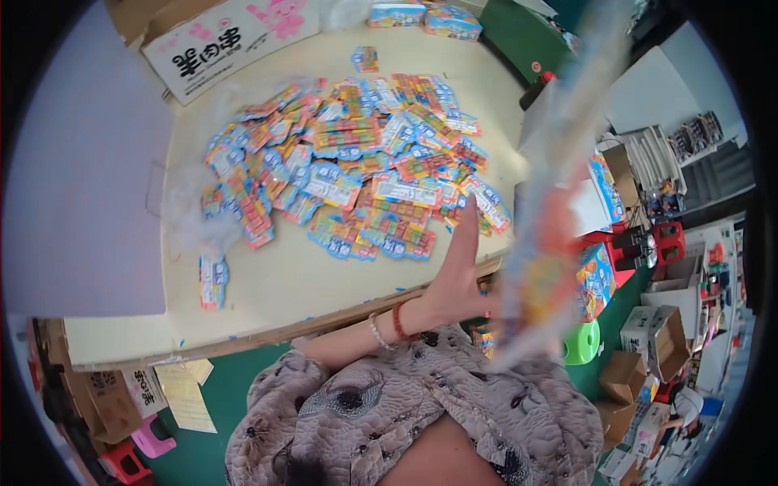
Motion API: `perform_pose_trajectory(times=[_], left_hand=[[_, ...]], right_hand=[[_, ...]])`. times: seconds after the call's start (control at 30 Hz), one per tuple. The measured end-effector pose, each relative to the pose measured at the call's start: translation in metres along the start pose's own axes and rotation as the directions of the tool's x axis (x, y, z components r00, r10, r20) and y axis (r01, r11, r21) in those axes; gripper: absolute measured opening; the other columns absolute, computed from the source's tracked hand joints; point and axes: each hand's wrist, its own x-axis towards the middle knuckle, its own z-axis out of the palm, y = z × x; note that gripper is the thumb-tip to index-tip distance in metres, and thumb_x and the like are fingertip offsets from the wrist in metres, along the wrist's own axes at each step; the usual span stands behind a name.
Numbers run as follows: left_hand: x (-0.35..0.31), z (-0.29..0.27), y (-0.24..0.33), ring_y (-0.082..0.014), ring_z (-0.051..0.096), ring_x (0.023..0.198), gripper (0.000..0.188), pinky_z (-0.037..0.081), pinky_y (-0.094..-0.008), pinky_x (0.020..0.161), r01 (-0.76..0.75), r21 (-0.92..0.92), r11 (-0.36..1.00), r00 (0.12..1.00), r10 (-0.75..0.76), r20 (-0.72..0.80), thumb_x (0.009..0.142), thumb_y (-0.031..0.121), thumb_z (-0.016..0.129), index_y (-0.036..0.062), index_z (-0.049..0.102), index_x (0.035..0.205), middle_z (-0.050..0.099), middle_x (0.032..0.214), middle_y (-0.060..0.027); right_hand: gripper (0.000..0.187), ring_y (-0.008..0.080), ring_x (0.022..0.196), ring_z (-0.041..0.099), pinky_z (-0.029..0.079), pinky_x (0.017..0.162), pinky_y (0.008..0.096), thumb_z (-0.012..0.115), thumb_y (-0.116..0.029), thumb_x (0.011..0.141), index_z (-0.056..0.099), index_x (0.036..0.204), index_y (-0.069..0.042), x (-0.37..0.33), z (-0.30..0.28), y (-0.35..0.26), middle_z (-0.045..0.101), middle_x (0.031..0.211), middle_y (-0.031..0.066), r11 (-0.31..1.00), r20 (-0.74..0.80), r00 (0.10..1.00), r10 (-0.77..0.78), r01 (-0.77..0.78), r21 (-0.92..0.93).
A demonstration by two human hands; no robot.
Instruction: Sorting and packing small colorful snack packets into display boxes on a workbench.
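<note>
My left hand (455, 285) is at the table's front edge, one digit pointing up and the others reaching right behind a blurred packet. Its fingers look apart, and I see nothing held in it. That packet (539, 279), clear with red, yellow and blue patches, hangs tall and smeared close in front of me on the right. My right hand cannot be made out behind this blur. A wide heap of flat candy packs (348, 138), blue-edged with rows of coloured pieces, covers the middle of the table (267, 304). One pack (212, 282) lies apart at the left.
An open white carton (231, 49) stands at the back left, with blue boxes (452, 22) and a green container (527, 36) at the back. Crumpled clear plastic (198, 206) lies beside the heap. Cartons (652, 340) and a green stool (582, 343) stand to the right.
</note>
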Motion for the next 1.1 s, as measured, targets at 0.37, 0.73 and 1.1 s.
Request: perform_pose_trajectory(times=[0.37,0.73,1.1], left_hand=[[-0.074,-0.242,0.022,-0.0144,0.059,0.094,0.035,0.049,-0.0295,0.085,0.304,0.176,0.936,0.729,-0.110,-0.676,0.085,0.010,0.069,-0.0038,0.059,0.116,0.064,0.107,-0.0090],[-0.040,-0.283,0.005,-0.0203,0.056,0.106,0.046,0.045,-0.0340,0.092,0.552,0.181,0.814,0.764,-0.407,-0.500,0.082,0.010,0.070,-0.0056,0.053,0.121,0.060,0.115,-0.0137],[-0.124,-0.186,0.001,-0.0292,0.024,0.141,0.057,0.017,-0.0505,0.114,-0.041,0.925,0.378,0.968,-0.215,0.131,0.083,0.030,0.066,0.0190,0.046,0.135,0.029,0.151,-0.0074]], right_hand=[[0.021,0.0289,0.055,0.063,0.050,0.054,0.0359,0.067,-0.023,0.086,0.070,0.098,-0.006,-0.099,0.115,-0.093,0.064,0.062,0.0087,0.307,-0.158,0.474,-0.866,0.753,0.582],[0.030,0.0421,0.079,0.059,0.047,0.067,0.0462,0.055,-0.026,0.092,0.053,0.108,-0.001,-0.028,0.172,-0.086,0.061,0.087,0.0209,0.467,0.649,0.065,-0.758,0.749,0.470],[0.028,0.0348,0.074,0.062,0.047,0.064,0.0419,0.051,-0.025,0.095,0.057,0.097,0.002,-0.033,0.180,-0.072,0.062,0.082,0.0205,0.532,0.599,0.103,-0.794,0.593,0.604]])
